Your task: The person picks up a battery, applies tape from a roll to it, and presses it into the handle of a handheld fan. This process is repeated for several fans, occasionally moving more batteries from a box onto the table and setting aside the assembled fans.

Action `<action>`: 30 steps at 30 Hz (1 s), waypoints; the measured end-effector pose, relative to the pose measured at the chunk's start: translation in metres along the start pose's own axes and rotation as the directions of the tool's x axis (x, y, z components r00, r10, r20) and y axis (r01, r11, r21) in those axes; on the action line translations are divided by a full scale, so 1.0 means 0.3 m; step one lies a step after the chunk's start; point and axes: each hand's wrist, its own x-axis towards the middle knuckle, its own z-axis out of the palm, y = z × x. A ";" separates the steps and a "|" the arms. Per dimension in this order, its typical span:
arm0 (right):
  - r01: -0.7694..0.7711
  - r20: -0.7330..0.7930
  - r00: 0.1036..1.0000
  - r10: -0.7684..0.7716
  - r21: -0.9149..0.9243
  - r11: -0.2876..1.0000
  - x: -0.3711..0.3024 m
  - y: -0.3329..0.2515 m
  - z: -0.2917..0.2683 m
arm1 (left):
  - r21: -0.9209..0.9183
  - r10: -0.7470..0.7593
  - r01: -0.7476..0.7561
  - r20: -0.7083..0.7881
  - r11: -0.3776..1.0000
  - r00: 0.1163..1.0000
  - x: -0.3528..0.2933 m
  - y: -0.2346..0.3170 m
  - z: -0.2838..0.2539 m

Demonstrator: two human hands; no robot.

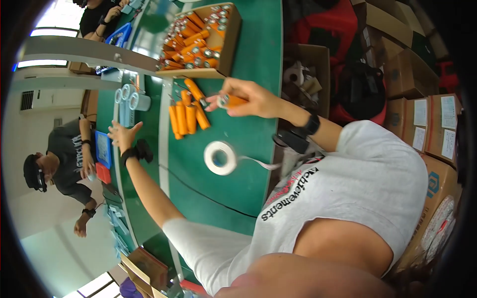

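My right hand [248, 99] is closed around an orange cylindrical battery [235, 101], whose silvery end points left. Just left of it, several orange batteries [191, 119] lie in a loose cluster on the green tabletop [198, 193]. My left hand [124, 133] is spread open and holds nothing. It is close to several light-blue round-ended plastic parts [140, 102] standing together. Between my arms lies a roll of white tape [220, 158], its loose strip trailing toward my shirt.
A cardboard box [231, 42] full of orange batteries stands at the far end. A black cable [203, 190] crosses the table. Across from me, a co-worker [64, 154] stands by a blue tray [103, 149] and a red box [103, 173]. Cartons [420, 121] are stacked right.
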 end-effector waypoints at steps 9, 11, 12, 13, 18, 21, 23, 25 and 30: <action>-0.091 -0.106 0.993 0.043 -0.504 0.859 -0.119 -0.067 -0.054 | -0.306 0.074 -0.120 -0.159 0.944 0.984 0.132 -0.032 0.232; -0.049 -0.135 0.991 -0.023 -0.506 0.861 -0.105 -0.085 -0.058 | -0.370 0.074 -0.123 -0.144 0.921 0.987 -0.059 -0.158 0.189; -0.035 -0.156 0.986 -0.051 -0.506 0.862 -0.105 -0.083 -0.063 | -0.355 0.061 -0.122 -0.177 0.927 0.982 -0.198 -0.172 0.138; -0.055 -0.144 0.989 -0.018 -0.486 0.872 -0.112 -0.084 -0.071 | -0.339 0.047 -0.117 -0.210 0.934 0.977 -0.359 -0.164 0.091; 0.124 -0.031 0.990 -0.135 -0.247 0.961 -0.148 -0.091 -0.022 | -0.332 -0.157 0.137 -0.033 0.933 0.987 -1.045 -0.175 -0.030; 0.213 0.124 0.975 -0.186 -0.265 0.940 -0.187 -0.151 0.050 | -0.323 -0.258 0.248 0.014 0.913 0.966 -1.276 -0.179 -0.021; 0.016 0.018 1.000 -0.013 -0.190 0.982 -0.200 -0.157 0.112 | -0.133 -0.238 0.223 -0.105 0.966 0.966 -1.315 -0.107 -0.008; -0.098 -0.040 0.995 0.093 -0.164 0.982 -0.218 -0.129 0.137 | 0.090 -0.010 0.036 -0.275 0.995 0.961 -1.249 -0.031 -0.076; -0.310 0.044 0.946 0.322 -0.178 0.934 -0.227 -0.077 0.123 | 0.009 0.560 -0.561 0.021 0.828 0.828 -0.997 -0.089 -0.110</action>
